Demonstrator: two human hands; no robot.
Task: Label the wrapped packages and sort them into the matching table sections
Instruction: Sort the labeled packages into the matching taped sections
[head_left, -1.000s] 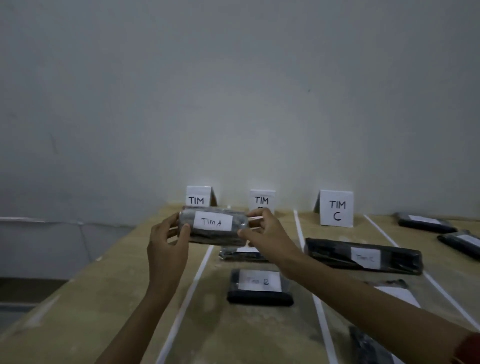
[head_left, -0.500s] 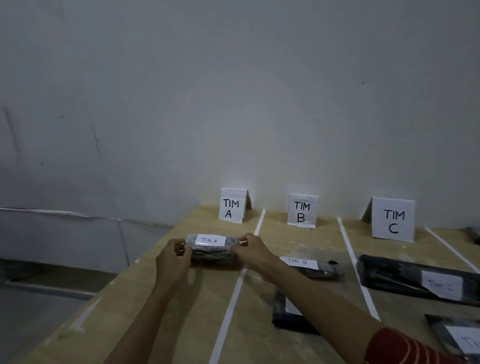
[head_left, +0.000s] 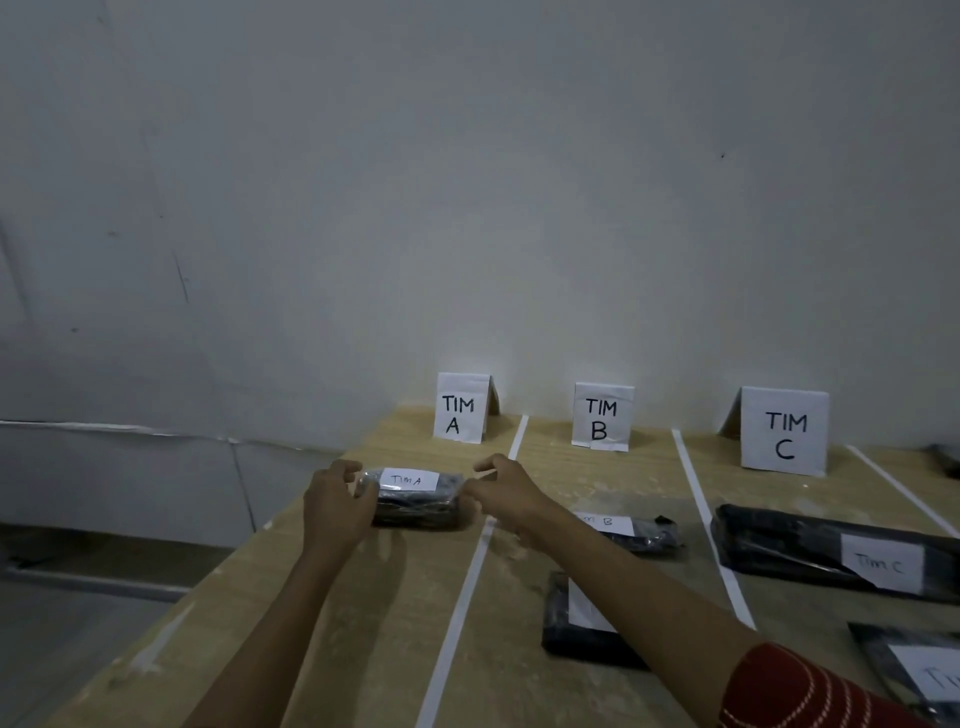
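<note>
The wrapped package (head_left: 418, 503) marked "TIM A" lies flat on the tabletop (head_left: 322, 623) in the leftmost section, in front of the folded "TIM A" card (head_left: 461, 407) that stands at the wall. My left hand (head_left: 337, 506) cups its left end, the fingers curled around the wrap and touching it. My right hand (head_left: 506, 493) sits at its right end, fingertips pinched at the edge of the wrap; whether I truly grip it there or only touch it I cannot tell. The package lies just left of the white tape line (head_left: 470, 577) that bounds this section.

Across that line, in the middle section, a dark package with a "TIM B" label (head_left: 641, 532) lies partly hidden behind my right forearm, and a second dark package (head_left: 576, 621) lies nearer to me, its label mostly covered by the arm. The "TIM B" card (head_left: 601, 417) stands at the back. Beyond the next tape line (head_left: 709, 525), a long black package labelled "Tim C" (head_left: 831, 558) lies before the "TIM C" card (head_left: 784, 431), and another labelled package (head_left: 917, 670) is cut off at the right edge. My red patterned sleeve (head_left: 800, 691) shows at the bottom right.
</note>
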